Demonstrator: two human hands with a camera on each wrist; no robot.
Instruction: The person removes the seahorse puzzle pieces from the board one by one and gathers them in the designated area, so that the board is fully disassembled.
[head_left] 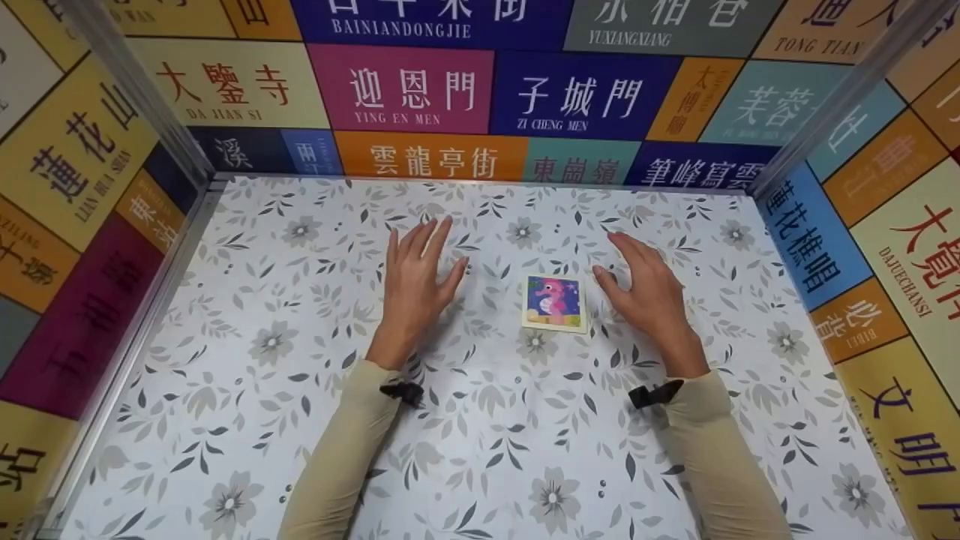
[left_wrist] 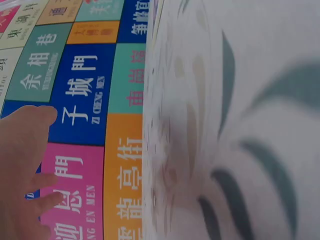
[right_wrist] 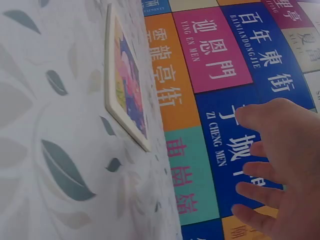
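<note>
A small square picture puzzle (head_left: 553, 303) with a pale frame lies flat on the table, showing a pink seahorse on a purple-blue ground. In the right wrist view the same puzzle (right_wrist: 127, 82) appears edge-on. My right hand (head_left: 646, 289) is just to the right of it, apart from it, with relaxed fingers and nothing held. Farther off on the left, my left hand (head_left: 418, 281) has its fingers extended and holds nothing. In the left wrist view only part of the left hand (left_wrist: 22, 170) shows, beside the table surface.
The table (head_left: 480, 420) wears a white cover with grey flowers and leaves. Colourful panels with Chinese lettering (head_left: 409, 90) stand behind it and along both sides. Clear rails run up the back corners. A dark strap (head_left: 655, 394) sits at the right wrist.
</note>
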